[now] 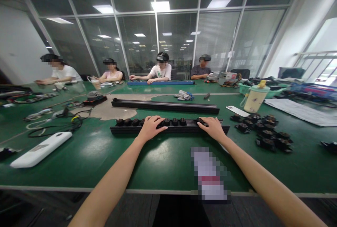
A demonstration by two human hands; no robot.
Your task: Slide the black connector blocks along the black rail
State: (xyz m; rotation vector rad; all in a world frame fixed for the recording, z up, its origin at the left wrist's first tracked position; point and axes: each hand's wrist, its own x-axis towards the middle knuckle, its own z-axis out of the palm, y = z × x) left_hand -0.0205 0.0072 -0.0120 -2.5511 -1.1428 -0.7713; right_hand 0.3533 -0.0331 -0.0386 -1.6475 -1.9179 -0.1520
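Nearest you, by the near edge of the table (163, 157), lies a pixelated flat item (209, 176), just left of your right forearm. Past it sits the rail (119, 129), long and black, lying crosswise in front of you with a row of black blocks (127, 122) along it.

Your left hand (152, 128) is over the middle of the row, palm down, fingers bent over the blocks and thumb stretched out to the right. Your right hand (212, 128) is near the rail's right end, fingertips at a block (200, 121) and thumb on the near side. You can't tell from this view whether either hand is gripping or just resting there.

Behind that rail and apart from it lies a second rail (163, 106), roughly parallel. To your right you have a cluster of loose blocks (267, 132), with a white phone (237, 111), a cup (254, 99) and some paper (302, 110) beyond. To your left are a white case (42, 149) and a tangle of cables (76, 123).

Farther back, gloves (183, 95) lie near a small dark piece (206, 96), and a blue bar (160, 83) runs along the far side. Four people sit across from you: one at far left (65, 72), one in pink (112, 75), one with a forearm by the blue bar (161, 72) and one in a dark top (200, 71)
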